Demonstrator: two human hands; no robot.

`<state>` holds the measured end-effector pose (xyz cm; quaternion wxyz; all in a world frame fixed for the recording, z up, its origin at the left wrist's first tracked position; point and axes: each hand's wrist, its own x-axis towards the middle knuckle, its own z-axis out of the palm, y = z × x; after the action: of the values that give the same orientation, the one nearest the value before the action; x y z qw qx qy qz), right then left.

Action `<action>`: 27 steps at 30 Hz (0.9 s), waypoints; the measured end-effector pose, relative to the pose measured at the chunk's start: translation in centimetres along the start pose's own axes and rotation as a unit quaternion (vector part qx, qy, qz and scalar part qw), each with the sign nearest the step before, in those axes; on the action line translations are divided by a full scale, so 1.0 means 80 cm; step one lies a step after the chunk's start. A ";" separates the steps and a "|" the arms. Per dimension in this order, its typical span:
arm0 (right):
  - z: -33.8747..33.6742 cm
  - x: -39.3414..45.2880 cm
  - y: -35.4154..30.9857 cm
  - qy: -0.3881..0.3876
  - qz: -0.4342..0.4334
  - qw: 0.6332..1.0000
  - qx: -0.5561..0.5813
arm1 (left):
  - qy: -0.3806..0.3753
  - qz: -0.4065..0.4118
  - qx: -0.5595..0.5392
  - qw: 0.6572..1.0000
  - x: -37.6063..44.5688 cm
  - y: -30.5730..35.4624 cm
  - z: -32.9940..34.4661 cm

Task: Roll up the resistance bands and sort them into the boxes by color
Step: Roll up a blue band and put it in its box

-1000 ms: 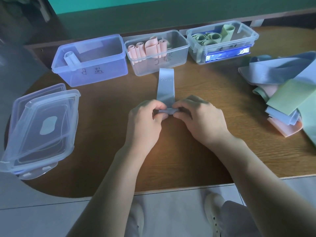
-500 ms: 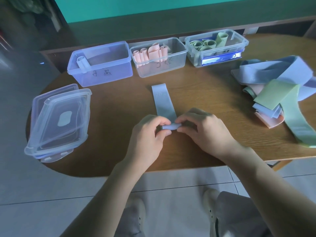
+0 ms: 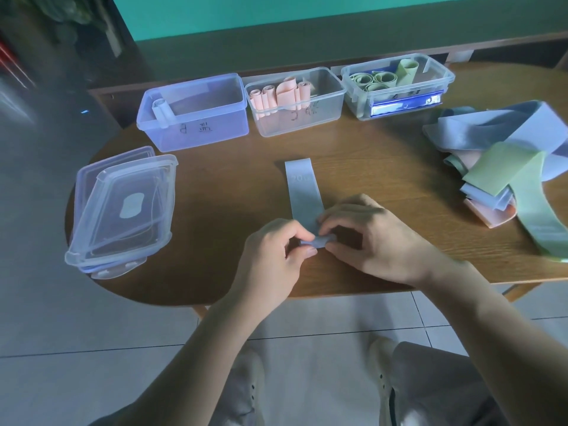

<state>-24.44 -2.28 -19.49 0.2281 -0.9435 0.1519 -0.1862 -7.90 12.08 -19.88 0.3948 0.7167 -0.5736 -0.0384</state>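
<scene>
Wooden table [image 3: 215,210] under dim light. Blue band [image 3: 302,192] flat at centre, rolled near end pinched between left hand [image 3: 276,253] and right hand [image 3: 368,238], loose end toward pink box [image 3: 295,103], between blue box [image 3: 193,112] and green box [image 3: 396,84].

— What's over to the left of the fingers?
— A stack of clear plastic lids [image 3: 123,207], lying at the rounded end of the wooden tabletop [image 3: 384,155], partly over its edge.
— And below them?
— Pale floor tiles [image 3: 92,348], and a pair of light shoes [image 3: 382,364].
— Beyond the fingers?
— A teal wall [image 3: 276,13] behind the far edge, dark clutter off to its left.
</scene>
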 end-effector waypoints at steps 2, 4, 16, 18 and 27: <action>0.000 0.001 0.004 -0.008 0.006 1.000 0.008 | 0.000 -0.002 -0.003 1.000 -0.001 0.000 0.000; 0.000 0.000 0.007 -0.001 0.004 1.000 0.012 | 0.000 -0.008 -0.002 1.000 -0.002 -0.001 0.001; 0.010 0.001 0.008 0.043 0.017 0.999 0.029 | 0.007 -0.011 0.008 1.000 0.010 -0.009 0.002; 0.012 0.003 0.009 0.052 0.017 0.998 0.013 | 0.002 -0.010 0.011 1.000 0.012 -0.011 0.001; 0.016 0.010 0.013 0.083 0.034 0.996 0.020 | 0.052 -0.019 -0.001 0.998 0.018 -0.015 0.005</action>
<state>-23.42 -3.01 -20.81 0.2401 -0.9145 0.1979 -0.2587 -6.66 10.64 -20.31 0.4244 0.7280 -0.5383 -0.0091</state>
